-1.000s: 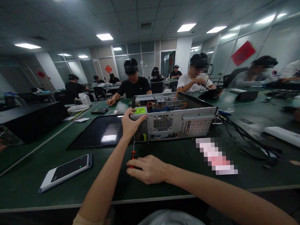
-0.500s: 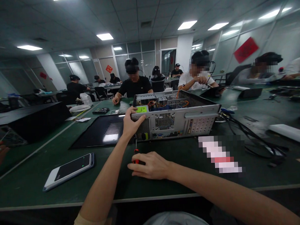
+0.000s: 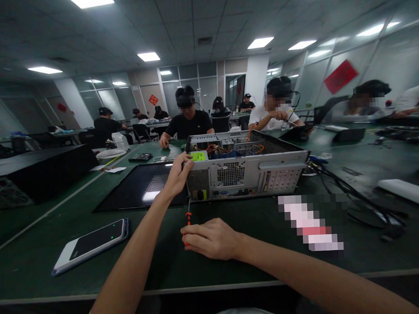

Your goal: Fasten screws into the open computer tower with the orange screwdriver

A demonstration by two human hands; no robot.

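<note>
An opened computer case [image 3: 282, 165] lies on its side on the table, its metal back panel facing me and wires showing inside. My left hand [image 3: 179, 174] grips its near left corner, with the fingertips over the top edge beside a bright green label [image 3: 198, 156]. Below that corner, my right hand [image 3: 215, 239] is closed around the red handle of a screwdriver [image 3: 188, 217]. The thin shaft points away from me, its tip at the bottom left corner of the back panel; whether it touches a screw is too small to tell.
Left of the case lies a black side panel [image 3: 127, 190]. A white device with a dark screen [image 3: 91, 243] rests nearer me. Black cables [image 3: 336, 188] and a blurred pinkish item [image 3: 309, 224] are on the right. Several people sit beyond; another dark case [image 3: 40, 171] stands left.
My left thumb has drawn up from the back panel towards the top edge. The right hand has shifted slightly, showing more of the screwdriver's front end. The view has tilted slightly upward.
</note>
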